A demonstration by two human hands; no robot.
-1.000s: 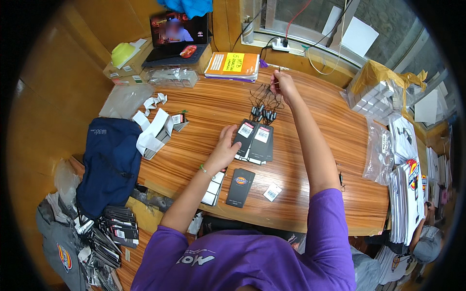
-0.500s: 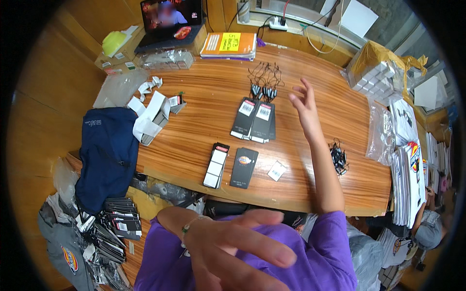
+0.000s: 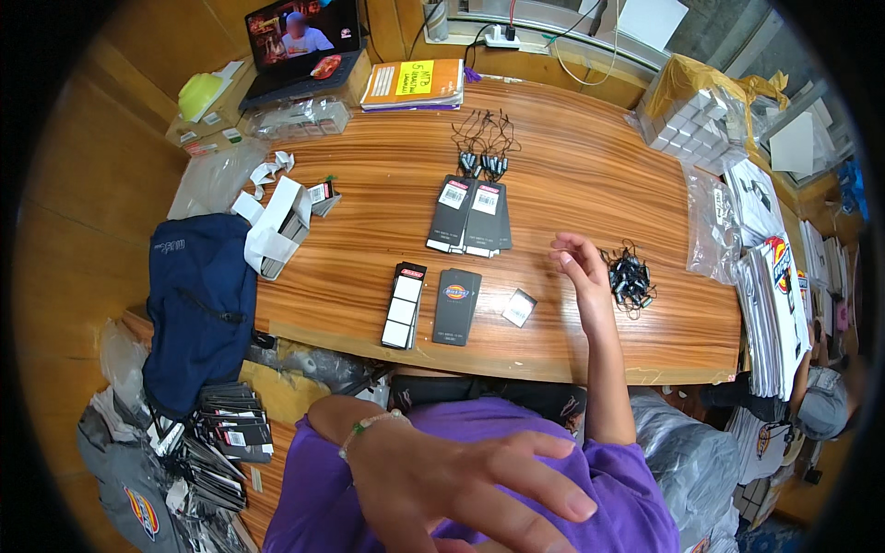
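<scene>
Close to the camera, my left hand [image 3: 461, 488] hangs above my lap with its fingers spread and nothing in them. My right hand [image 3: 583, 272] is over the wooden table, fingers loosely curved apart and holding nothing visible. Just right of it lies a pile of black string loops [image 3: 631, 281]. A small white tag [image 3: 519, 308] rests to its left. Further left are a stack of dark hang tags [image 3: 457, 309] and a narrow stack of black-and-white labels [image 3: 403, 309]. Beyond these lie dark hang tags with barcode stickers [image 3: 470, 217], their black strings [image 3: 484, 143] stretching away from me.
A navy bag [image 3: 198, 304] drapes over the table's left side, beside a white-wrapped stack of tags [image 3: 281, 230]. At the back stand a laptop [image 3: 304, 46] and notebooks [image 3: 415, 85]. Plastic-wrapped boxes [image 3: 691, 120] and stacked printed bags [image 3: 772, 313] line the right edge.
My right hand has come down and nearer across the table, from beside the hang tags to beside the string loops. My left hand has shifted slightly right; the view has shifted a little.
</scene>
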